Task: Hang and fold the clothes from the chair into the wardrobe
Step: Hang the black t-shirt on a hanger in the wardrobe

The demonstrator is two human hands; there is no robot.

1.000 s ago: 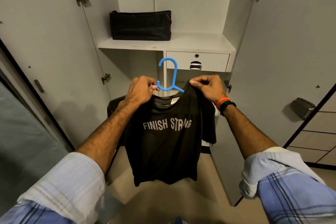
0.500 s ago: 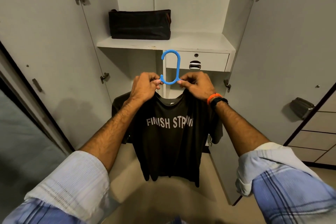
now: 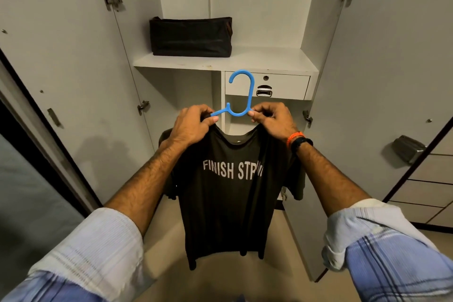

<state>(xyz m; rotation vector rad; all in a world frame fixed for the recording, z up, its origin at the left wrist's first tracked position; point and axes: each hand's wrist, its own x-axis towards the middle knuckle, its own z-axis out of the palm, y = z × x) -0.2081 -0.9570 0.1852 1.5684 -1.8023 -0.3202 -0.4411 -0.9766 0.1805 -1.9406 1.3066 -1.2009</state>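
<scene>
Left hand (image 3: 193, 125): raised in front of the open wardrobe; the grip is clamped, thumb and curled fingers pinching the left shoulder of the T-shirt together with the left arm of the hanger.
Right hand (image 3: 272, 120): raised level with the left; the grip is clamped on the right shoulder of the shirt, at the right end of the hanger's visible blue part.
Black T-shirt (image 3: 228, 193): held up between both hands, hanging freely with the print "FINISH STR…" facing the camera; the last letters are lost in a fold.
Blue hanger (image 3: 241, 95): its hook stands upright above the collar, between the two hands; its arms are hidden inside the shirt.
Wardrobe (image 3: 245, 59): both doors are swung open; a white shelf is seen behind the hanger hook.
Black bag (image 3: 191, 37): set on the shelf, left side.
Drawer (image 3: 284, 86): shut, under the shelf on the right, with a metal handle and a keyhole.
Wristbands (image 3: 297, 140): one orange and one black are worn on the right wrist.
</scene>
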